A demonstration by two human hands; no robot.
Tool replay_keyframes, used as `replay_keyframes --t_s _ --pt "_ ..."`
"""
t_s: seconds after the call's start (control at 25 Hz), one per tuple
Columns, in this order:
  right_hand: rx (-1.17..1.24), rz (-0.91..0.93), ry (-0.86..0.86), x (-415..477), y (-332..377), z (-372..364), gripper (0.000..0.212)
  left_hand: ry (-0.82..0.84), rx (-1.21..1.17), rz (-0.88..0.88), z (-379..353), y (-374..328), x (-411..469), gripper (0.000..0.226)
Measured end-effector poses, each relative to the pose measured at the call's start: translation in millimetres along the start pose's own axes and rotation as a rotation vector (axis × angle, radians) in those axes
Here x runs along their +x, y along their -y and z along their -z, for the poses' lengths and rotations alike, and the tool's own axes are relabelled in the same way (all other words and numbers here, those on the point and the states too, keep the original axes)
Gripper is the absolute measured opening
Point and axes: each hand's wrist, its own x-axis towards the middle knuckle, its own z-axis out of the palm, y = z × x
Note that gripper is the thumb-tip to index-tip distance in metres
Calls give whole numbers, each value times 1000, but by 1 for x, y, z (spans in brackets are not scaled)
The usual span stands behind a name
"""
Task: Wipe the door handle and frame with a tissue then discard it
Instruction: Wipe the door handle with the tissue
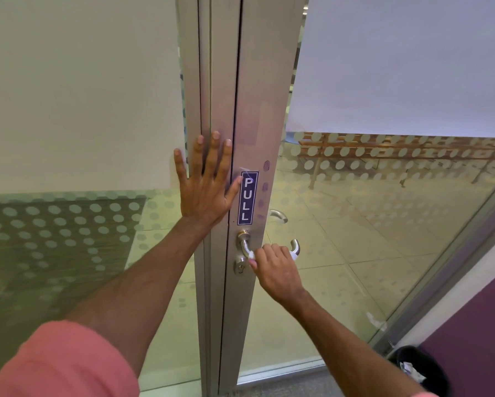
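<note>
Lower centre of the frame: the right hand (275, 267) is closed around the lever of the door handle (246, 247), with a white tissue (252, 255) pressed between the fingers and the metal. Only small edges of the tissue show, one at the thumb side and one near the lever's curved free end; the rest is hidden inside the grip. The lever itself is bare at its root by the round plate and at its tip.

Just below the handle sits the keyhole (240, 269); just above it, a blue PULL sticker (248, 197) on the aluminium door frame (257, 110).

Centre of the frame: the left hand (206, 181) lies flat and open on the frame, fingers spread, holding nothing; it appears to steady the door.

To do this step well, the wrapped hand should slide along the whole lever from root to tip, turning to reach the underside, with the tissue kept between skin and metal. The flat hand should hold the door steady.

Lower right corner: a dark bin (418, 368), paper already inside, stands well apart from the handle, a likely place for the tissue afterwards. The frame is probably not yet wiped.
</note>
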Motion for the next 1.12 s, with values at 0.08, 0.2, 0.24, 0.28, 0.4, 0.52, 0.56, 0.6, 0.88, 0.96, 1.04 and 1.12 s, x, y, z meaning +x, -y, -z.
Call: replay_keyframes --t_s 0.08,0.2,0.24,0.28,0.4,0.52,0.56,0.6,0.88,0.96,1.04,1.12 --pt "47 36 0 -4 -10 -1 37 0 10 -8 0 -1 0 79" --pt "106 -35 28 -11 -5 2 39 -3 16 -11 -1 -1 0 79" --pt "143 -84 25 -14 -1 2 41 -5 12 -11 -2 -2 0 79" --pt "184 -133 18 -16 4 3 44 -7 8 -11 -2 -2 0 79" --pt "230 -166 11 -18 9 7 41 -8 2 -11 -1 0 0 79" --pt "173 -121 18 -23 -14 12 31 -9 -4 -17 0 -1 -1 78" --pt "156 -131 15 -25 -21 12 31 -7 -1 -16 0 -2 -1 78" --pt "148 -152 12 -26 -24 11 33 -4 1 -14 0 -1 -1 78" --pt "122 -390 80 5 66 -5 47 4 9 -22 0 -1 -1 79" --pt "144 -478 217 13 82 2 73 8 17 -20 1 -1 -1 79" --pt "143 -423 191 9 78 4 83 7 18 -20 1 0 0 79" --pt "105 -240 76 -5 56 1 78 6 10 -23 1 0 -1 80"
